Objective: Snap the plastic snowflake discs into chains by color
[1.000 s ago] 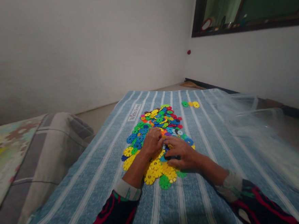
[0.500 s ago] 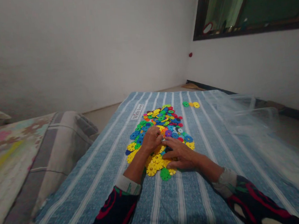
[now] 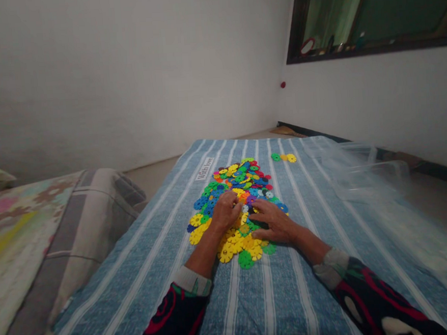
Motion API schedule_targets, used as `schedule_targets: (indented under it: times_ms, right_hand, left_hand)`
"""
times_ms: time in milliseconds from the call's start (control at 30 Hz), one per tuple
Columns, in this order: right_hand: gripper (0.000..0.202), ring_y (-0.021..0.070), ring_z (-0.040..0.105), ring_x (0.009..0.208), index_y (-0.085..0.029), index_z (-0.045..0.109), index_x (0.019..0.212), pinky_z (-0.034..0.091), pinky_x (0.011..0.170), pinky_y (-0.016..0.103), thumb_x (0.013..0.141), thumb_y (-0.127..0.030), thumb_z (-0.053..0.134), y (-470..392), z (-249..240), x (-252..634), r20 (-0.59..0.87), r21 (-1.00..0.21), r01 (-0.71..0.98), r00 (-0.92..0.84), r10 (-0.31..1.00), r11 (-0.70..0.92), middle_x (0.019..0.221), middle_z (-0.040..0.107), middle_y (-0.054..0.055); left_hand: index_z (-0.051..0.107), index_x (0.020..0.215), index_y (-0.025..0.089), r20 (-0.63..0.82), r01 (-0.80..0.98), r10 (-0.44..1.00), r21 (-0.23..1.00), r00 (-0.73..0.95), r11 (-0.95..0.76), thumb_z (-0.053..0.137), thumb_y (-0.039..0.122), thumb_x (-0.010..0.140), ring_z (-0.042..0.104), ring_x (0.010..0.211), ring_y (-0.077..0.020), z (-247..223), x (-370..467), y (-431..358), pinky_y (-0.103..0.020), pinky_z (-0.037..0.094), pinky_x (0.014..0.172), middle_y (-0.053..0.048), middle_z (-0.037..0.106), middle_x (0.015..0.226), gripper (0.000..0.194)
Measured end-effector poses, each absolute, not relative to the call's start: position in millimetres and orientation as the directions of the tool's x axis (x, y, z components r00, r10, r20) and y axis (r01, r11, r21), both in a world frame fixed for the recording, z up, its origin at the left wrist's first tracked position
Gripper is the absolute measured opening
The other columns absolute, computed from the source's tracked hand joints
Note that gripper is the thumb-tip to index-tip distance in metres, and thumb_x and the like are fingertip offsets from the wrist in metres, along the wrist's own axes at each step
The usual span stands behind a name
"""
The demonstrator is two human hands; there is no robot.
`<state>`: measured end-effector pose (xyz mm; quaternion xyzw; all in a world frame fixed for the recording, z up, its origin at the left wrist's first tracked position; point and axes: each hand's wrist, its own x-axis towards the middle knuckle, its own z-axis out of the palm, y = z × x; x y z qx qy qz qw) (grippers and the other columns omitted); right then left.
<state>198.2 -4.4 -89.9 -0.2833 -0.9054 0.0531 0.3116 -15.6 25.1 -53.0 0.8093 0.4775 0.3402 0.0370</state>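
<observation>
Apparently your left hand (image 3: 226,210) is curled over the middle of the pile, fingers drawn in, though whether it pinches a piece can't be told. Your right hand (image 3: 275,224) is open, fingers parted and reaching in from the other side, with no piece clearly gripped.

Between and around them, at the centre of the frame, lie the notched discs (image 3: 232,242), mostly yellow towards you, with blue and green beside your left hand and mixed colours beyond. They look like thin plastic: probably light, fairly stiff and a little slippery on one another, so a pinch on opposite edges should suit them better than pressing on the flat face (the notches should give your fingertips some bite).

Three more discs (image 3: 292,158) sit apart, right of centre, on the striped cloth (image 3: 146,265). A "With love" print (image 3: 205,169) lies left of the pile's far end, and a clear box (image 3: 380,165) stands at the right.
</observation>
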Motion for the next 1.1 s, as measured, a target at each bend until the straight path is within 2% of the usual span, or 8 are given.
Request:
schedule_targets:
  times_ms: [100,267,467,700,867,1100]
  right_hand:
    - [0.040,0.0313,0.044,0.131,-0.019,0.069,0.108,0.035,0.106,0.055,0.083,-0.050,0.065,-3,-86,202,0.545,-0.307,0.460,-0.632,0.550,0.833,0.135,0.053,0.017]
    - [0.021,0.0310,0.042,0.133,-0.021,0.073,0.085,0.028,0.111,0.055,0.079,-0.041,0.072,-5,-77,213,0.518,-0.348,0.416,-0.662,0.542,0.840,0.134,0.054,0.012]
    - [0.033,0.0365,0.033,0.138,-0.022,0.075,0.089,0.025,0.111,0.059,0.070,-0.048,0.078,-11,-79,220,0.402,-0.401,0.445,-0.700,0.591,0.801,0.143,0.047,0.012]
    - [0.035,0.0381,0.031,0.139,-0.019,0.073,0.084,0.028,0.109,0.060,0.069,-0.051,0.078,-18,-78,218,0.382,-0.405,0.472,-0.691,0.614,0.783,0.145,0.045,0.013]
    - [0.033,0.0389,0.032,0.138,-0.017,0.074,0.083,0.028,0.109,0.060,0.069,-0.046,0.079,-23,-72,213,0.330,-0.419,0.475,-0.715,0.617,0.774,0.145,0.044,0.015]
    - [0.032,0.0370,0.033,0.138,-0.017,0.072,0.081,0.030,0.109,0.057,0.067,-0.045,0.081,-21,-72,211,0.314,-0.459,0.456,-0.719,0.619,0.763,0.143,0.046,0.015]
  left_hand:
    - [0.056,0.066,0.021,0.494,0.725,0.799,0.401,0.343,-0.559,0.057,0.023,0.080,0.062,0.103,-0.0229,-48,-18,22,-0.042,0.047,0.096,-0.008,0.070,0.098,0.014]
    - [0.060,0.064,0.019,0.374,0.637,0.785,0.459,0.494,-0.619,0.058,0.028,0.081,0.058,0.116,-0.0234,-37,-24,14,-0.042,0.042,0.105,-0.009,0.070,0.111,0.020]
    - [0.064,0.063,0.019,0.260,0.613,0.753,0.452,0.604,-0.648,0.064,0.027,0.078,0.051,0.125,-0.0256,-28,-28,1,-0.044,0.038,0.108,-0.009,0.064,0.127,0.017]
    - [0.066,0.064,0.018,0.167,0.651,0.747,0.393,0.644,-0.649,0.065,0.025,0.077,0.049,0.128,-0.0273,-30,-28,-3,-0.046,0.034,0.110,-0.010,0.060,0.133,0.015]
    - [0.066,0.061,0.018,0.163,0.672,0.763,0.386,0.625,-0.632,0.068,0.023,0.073,0.050,0.127,-0.0298,-32,-27,-3,-0.048,0.033,0.111,-0.010,0.062,0.130,0.013]
    - [0.068,0.067,0.019,0.187,0.672,0.769,0.392,0.611,-0.629,0.065,0.022,0.074,0.050,0.127,-0.0292,-35,-27,-1,-0.048,0.035,0.110,-0.009,0.063,0.128,0.008]
